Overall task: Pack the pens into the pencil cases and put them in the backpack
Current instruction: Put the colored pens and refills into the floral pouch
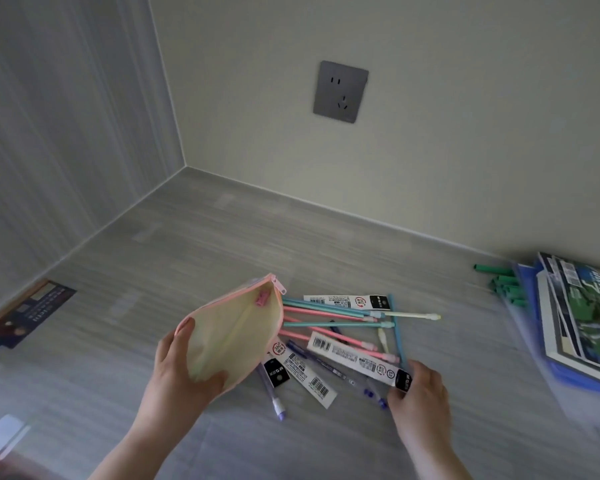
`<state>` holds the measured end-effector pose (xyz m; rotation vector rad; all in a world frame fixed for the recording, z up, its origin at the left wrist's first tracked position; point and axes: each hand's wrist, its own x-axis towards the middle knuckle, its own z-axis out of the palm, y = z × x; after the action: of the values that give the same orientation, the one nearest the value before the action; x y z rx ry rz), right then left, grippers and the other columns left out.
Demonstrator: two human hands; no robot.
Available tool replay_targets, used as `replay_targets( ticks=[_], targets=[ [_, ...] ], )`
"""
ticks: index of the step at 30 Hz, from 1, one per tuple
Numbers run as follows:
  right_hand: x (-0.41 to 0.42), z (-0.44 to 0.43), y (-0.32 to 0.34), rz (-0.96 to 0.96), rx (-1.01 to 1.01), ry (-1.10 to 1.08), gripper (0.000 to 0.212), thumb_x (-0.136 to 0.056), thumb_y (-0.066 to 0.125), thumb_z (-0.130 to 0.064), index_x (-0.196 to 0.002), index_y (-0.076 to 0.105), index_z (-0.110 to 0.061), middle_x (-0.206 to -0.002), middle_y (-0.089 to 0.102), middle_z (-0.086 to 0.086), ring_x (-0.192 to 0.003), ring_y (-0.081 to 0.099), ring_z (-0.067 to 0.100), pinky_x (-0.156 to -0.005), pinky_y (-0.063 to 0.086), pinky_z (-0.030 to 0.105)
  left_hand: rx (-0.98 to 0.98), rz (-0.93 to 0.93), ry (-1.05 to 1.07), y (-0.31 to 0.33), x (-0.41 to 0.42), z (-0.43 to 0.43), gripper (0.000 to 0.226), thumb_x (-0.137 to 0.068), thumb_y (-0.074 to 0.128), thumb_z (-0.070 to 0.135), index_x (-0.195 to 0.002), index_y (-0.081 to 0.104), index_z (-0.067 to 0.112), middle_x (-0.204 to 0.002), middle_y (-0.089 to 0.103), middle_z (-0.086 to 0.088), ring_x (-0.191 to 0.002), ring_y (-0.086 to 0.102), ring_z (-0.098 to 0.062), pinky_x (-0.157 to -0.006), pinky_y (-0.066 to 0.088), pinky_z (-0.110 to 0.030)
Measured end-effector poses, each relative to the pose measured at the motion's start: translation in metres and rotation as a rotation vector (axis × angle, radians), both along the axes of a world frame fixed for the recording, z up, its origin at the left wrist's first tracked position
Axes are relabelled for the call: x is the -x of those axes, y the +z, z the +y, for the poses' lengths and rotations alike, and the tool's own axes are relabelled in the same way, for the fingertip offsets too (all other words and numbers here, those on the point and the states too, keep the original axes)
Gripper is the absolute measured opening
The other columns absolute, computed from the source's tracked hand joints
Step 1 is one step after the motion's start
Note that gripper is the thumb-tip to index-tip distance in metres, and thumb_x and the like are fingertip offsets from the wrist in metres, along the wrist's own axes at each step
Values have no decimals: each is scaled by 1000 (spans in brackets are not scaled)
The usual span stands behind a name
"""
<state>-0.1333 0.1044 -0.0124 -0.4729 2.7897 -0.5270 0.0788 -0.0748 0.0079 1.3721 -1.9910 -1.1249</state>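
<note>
My left hand (181, 372) holds up a pale yellow pencil case (232, 337) with pink edging and a pink zipper pull, lifted off the grey floor. To its right lies a loose pile of pens (336, 320): pink, teal and pale yellow sticks, purple gel pens and white refill packets. My right hand (420, 393) pinches the black end of one white refill packet (357, 358), which sits at the near right of the pile. No backpack is in view.
A stack of magazines and blue folders (579, 317) lies at the right, with several green pens (503, 282) beside it. A dark booklet (25, 313) rests at the left wall. A wall socket (340, 91) is above. A white object (4, 434) sits bottom left.
</note>
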Motion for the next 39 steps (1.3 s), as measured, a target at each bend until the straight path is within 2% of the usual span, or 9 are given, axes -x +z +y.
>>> replay_targets(
  ticks=[6, 16, 18, 21, 25, 30, 34, 36, 39],
  targets=[
    [13, 2, 3, 17, -65, 65, 36, -81, 54, -5, -117, 51, -8, -118, 52, 14, -108, 54, 31, -81, 45, 32, -7, -4, 16, -2, -1, -3, 84, -62, 76, -1, -133, 32, 12, -138, 34, -11, -121, 38, -30, -87, 33, -34],
    [20, 12, 4, 46, -200, 148, 51, -82, 52, -7, -130, 34, -13, -124, 45, 8, -116, 47, 27, -89, 42, 29, -40, -17, 7, 2, 4, -6, 84, -64, 74, -1, -134, 30, 14, -140, 32, -12, -121, 38, -31, -91, 34, -39],
    [21, 18, 3, 34, -161, 184, 56, -81, 53, -7, -133, 33, -14, -127, 44, 8, -117, 45, 26, -91, 41, 29, -41, -20, 0, 2, 4, -7, 84, -65, 74, -1, -134, 30, 14, -139, 32, -11, -122, 38, -31, -92, 34, -39],
    [24, 28, 6, -46, 18, 171, 55, -79, 59, -5, -131, 41, -10, -127, 48, 12, -118, 47, 29, -92, 40, 29, -42, -32, -9, 3, 5, -7, 83, -65, 74, 0, -134, 31, 14, -140, 32, -12, -122, 38, -32, -92, 34, -41],
    [34, 29, 14, 60, 130, 190, 41, -79, 63, -5, -119, 55, -4, -120, 57, 15, -111, 53, 31, -91, 41, 31, -36, -40, -10, 1, 4, -8, 83, -64, 75, -1, -134, 31, 14, -139, 33, -12, -121, 38, -32, -86, 33, -39],
    [39, -13, 21, 158, 51, 522, 48, -84, 59, -18, -130, 45, -13, -133, 48, 6, -123, 42, 23, -99, 35, 27, -24, -51, -13, -2, 3, -9, 84, -63, 75, -1, -134, 32, 15, -138, 33, -13, -119, 40, -33, -82, 30, -35],
    [38, -59, 21, 152, -64, 721, 60, -85, 58, -22, -138, 31, -14, -144, 37, 4, -133, 32, 20, -111, 26, 32, -17, -78, 2, -2, 2, -9, 84, -62, 76, 0, -133, 32, 14, -137, 35, -14, -119, 40, -34, -87, 35, -40],
    [38, -75, 17, 155, -119, 776, 61, -85, 58, -20, -139, 30, -14, -144, 38, 6, -133, 32, 22, -114, 24, 35, -11, -99, 7, -1, 1, -9, 85, -62, 77, 0, -133, 33, 13, -136, 36, -16, -118, 41, -35, -90, 36, -43],
    [40, -91, 12, 184, -213, 828, 55, -85, 55, -12, -136, 35, -13, -137, 44, 8, -127, 38, 24, -111, 29, 37, -19, -104, 22, -1, -1, -9, 84, -61, 77, 0, -132, 34, 13, -136, 37, -15, -117, 42, -34, -90, 37, -43]
  ],
)
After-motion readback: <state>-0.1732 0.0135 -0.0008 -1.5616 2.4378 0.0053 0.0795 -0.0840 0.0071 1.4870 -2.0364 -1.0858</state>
